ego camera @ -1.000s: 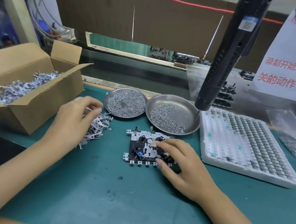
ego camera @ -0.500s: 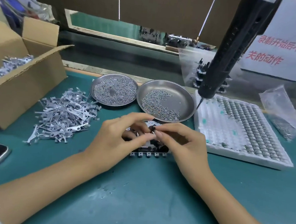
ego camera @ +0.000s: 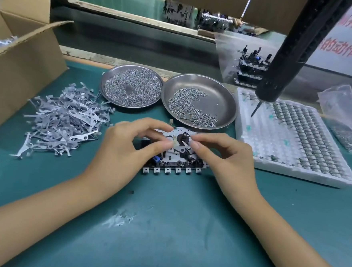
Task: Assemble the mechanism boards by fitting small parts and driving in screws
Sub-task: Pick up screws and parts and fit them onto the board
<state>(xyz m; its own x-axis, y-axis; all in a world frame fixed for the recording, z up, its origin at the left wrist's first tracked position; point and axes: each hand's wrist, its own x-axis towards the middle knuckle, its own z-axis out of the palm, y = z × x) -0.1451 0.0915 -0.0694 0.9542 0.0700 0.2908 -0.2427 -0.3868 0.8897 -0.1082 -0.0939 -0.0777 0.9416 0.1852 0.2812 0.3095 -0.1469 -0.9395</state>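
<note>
Hands, left point(ego camera: 128, 148) and right point(ego camera: 225, 157), pinch one metal lever point(ego camera: 182, 143) over one mechanism board point(ego camera: 175, 156).

Shiny steel dishes point(ego camera: 228, 107), matt mat point(ego camera: 163, 236)

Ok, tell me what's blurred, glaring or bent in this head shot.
Head view: the wide lens bows the window frame and the box; the mechanisms beyond the window smear with blur; the right dish glares softly; both hands, left hand and right hand, and the board stay fairly sharp.
</note>
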